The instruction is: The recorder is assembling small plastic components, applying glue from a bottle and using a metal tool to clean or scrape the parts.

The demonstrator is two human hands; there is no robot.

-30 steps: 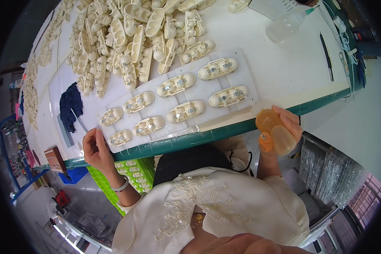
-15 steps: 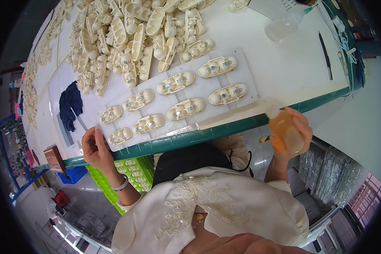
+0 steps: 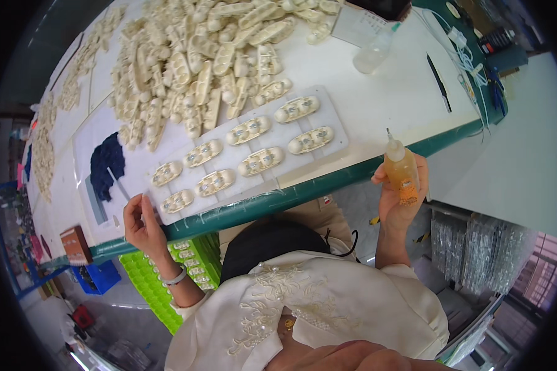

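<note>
My right hand (image 3: 402,190) is closed round a squeeze bottle (image 3: 400,164) of amber liquid with an orange label. The bottle stands upright in my grip, its thin nozzle pointing up, by the table's front edge. A white board (image 3: 335,131) holds two rows of cream oval cases (image 3: 261,161), with small silvery discs inside. By the board's near left corner is my left hand (image 3: 143,224), its fingers loosely bent and apart, with nothing seen in them. Close to its fingertips lies a thin pale stick (image 3: 117,182), reaching over a dark blue cloth (image 3: 107,162).
A large heap of cream cases (image 3: 192,68) fills the back left of the table. Toward the right are a clear bottle (image 3: 372,54), black tweezers (image 3: 438,82) and white cables (image 3: 470,59). A green tray (image 3: 148,281) of finished-looking pieces sits below the table edge.
The bottle has turned from tilted, nozzle toward the board, to upright with its nozzle up. My right hand has moved slightly left. The whole view has shifted; my left hand stays by the board's corner.
</note>
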